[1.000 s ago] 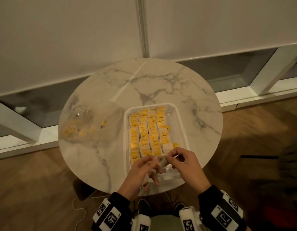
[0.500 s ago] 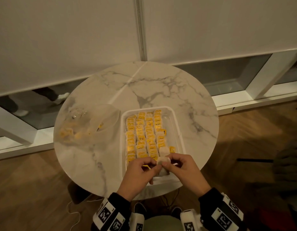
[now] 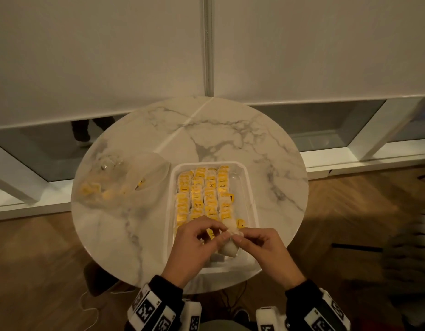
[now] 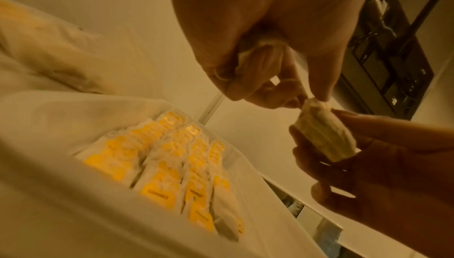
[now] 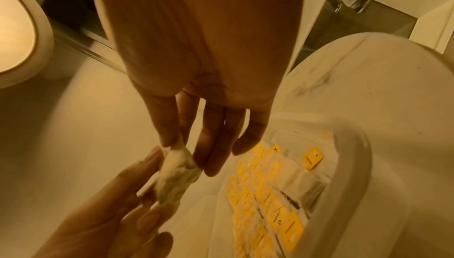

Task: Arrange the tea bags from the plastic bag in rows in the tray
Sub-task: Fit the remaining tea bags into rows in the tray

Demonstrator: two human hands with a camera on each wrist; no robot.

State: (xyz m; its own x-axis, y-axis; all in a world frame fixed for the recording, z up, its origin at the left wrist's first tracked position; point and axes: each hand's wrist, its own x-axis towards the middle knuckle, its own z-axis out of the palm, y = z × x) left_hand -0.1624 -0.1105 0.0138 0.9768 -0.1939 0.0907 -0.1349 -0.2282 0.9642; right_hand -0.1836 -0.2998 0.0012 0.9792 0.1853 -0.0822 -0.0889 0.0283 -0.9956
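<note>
One loose tea bag (image 3: 228, 244), pale and crumpled, held above near end of tray (image 3: 252, 199), pinched from both sides. Left hand (image 3: 197, 244) pinching its top corner between thumb and fingertip; yellow tag partly visible under those fingers in head view. Right hand (image 3: 264, 247) gripping other side with thumb and fingers, remaining fingers loosely extended. Same grasp seen in left wrist view: tea bag (image 4: 324, 132), left hand (image 4: 275, 52), right hand (image 4: 383, 167); and in right wrist view: tea bag (image 5: 176, 175), right hand (image 5: 203, 79), left hand (image 5: 117, 209).

One white plastic tray, four rows of tea bags (image 3: 202, 194) with yellow tags, exact count per row unclear; two tags sticking out on right side. "RELAX" readable on some tags; other print too small.

One clear plastic bag (image 3: 125, 182) left of tray, touching its edge, several yellow-tagged tea bags inside, number unclear.

Round white marble-look tabletop (image 3: 230, 130) with grey veins. Wood floor (image 3: 35, 271), white wall panels, low window strip behind. Black sleeves with fiducial-marker wrist bands.
</note>
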